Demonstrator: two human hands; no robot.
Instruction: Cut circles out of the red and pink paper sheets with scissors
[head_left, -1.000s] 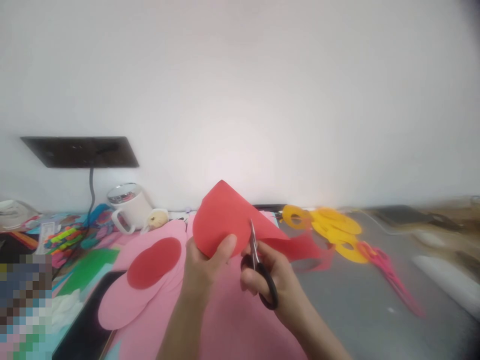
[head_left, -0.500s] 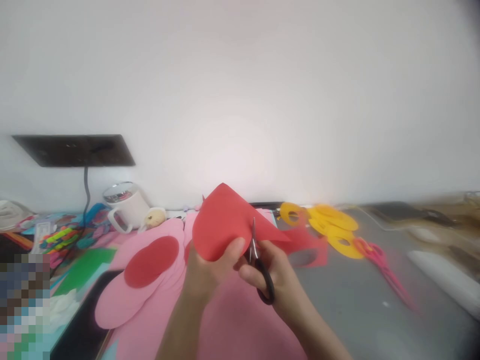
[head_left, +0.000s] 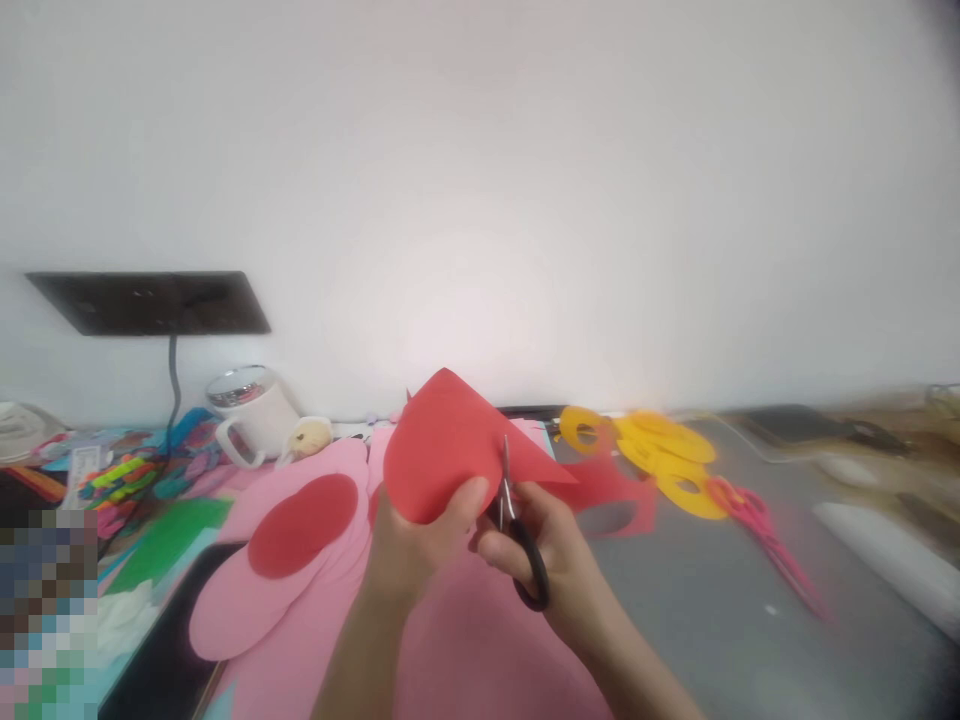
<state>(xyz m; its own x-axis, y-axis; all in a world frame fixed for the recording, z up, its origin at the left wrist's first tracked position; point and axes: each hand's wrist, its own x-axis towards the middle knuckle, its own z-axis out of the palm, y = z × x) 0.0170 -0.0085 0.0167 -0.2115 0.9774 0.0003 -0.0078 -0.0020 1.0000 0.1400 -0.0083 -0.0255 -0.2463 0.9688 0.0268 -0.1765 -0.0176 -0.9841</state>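
Note:
My left hand grips a sheet of red paper by its lower edge, thumb on top; the fingers behind the sheet are hidden. The paper is raised above the table, with a rounded left side and a pointed top. My right hand is closed round the black-handled scissors, whose metal blades point upward at the paper's right part. Beneath the hands lies pink paper. To the left, red ovals rest on several pink paper ovals.
Red paper scrap with a hole lies right of my hands, near yellow paper rings and pink scissors. A white mug stands at the back left, beside green paper and a dark flat object. A wall rises behind.
Almost nothing differs. The red paper and both hands keep nearly the same place, and the view has shifted very slightly.

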